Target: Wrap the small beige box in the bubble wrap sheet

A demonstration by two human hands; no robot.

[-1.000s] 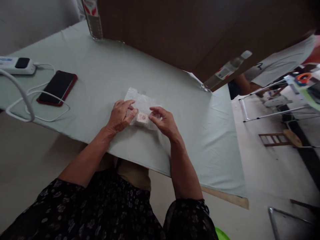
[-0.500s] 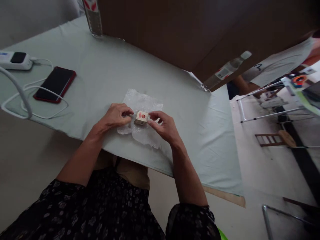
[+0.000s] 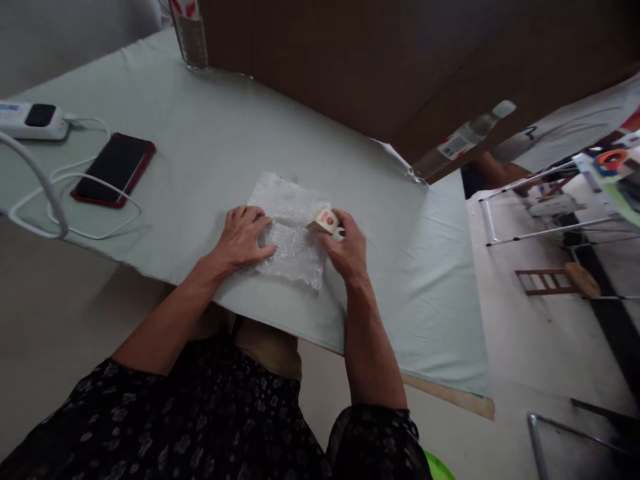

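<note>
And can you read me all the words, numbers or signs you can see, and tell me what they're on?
None can be read for sure.
Small box in the right hand: red print, too small.
Right bottle: label print, too blurred.
Left bottle: red marks, no clear letters.
White power strip: blue marking, too blurred.

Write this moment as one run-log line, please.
Right hand: holding small printed box | Left hand: on bubble wrap | Smartphone: white cable across
</note>
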